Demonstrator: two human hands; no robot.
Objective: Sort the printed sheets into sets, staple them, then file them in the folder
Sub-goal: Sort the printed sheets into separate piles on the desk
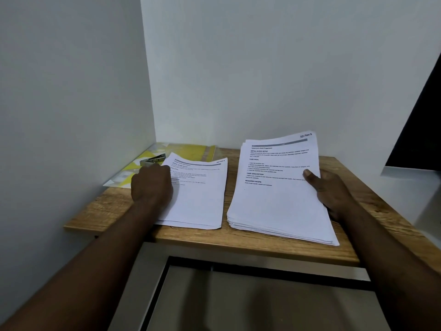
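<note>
Head view: two paper piles, a hand at each

A wooden table (238, 242) sits in a corner between pale walls. On its right half lies a thick stack (274, 201) of printed sheets, the top one marked "Section 3". The right hand (334, 194) grips the stack's right edge, thumb (310, 175) on top and fingers hidden beneath, and the far end is tilted up off the table. Just left of the stack, apart from it, a thin set (200, 197) of sheets lies flat. The left hand (151, 185) lies over the set's left edge, knuckles up, its fingers reaching toward the stapler (152, 160). I cannot tell whether they touch it or how far they are curled. The stapler rests on a yellow folder (188, 150), which lies flat in the far left corner with the set's far corner overlapping it.
</note>
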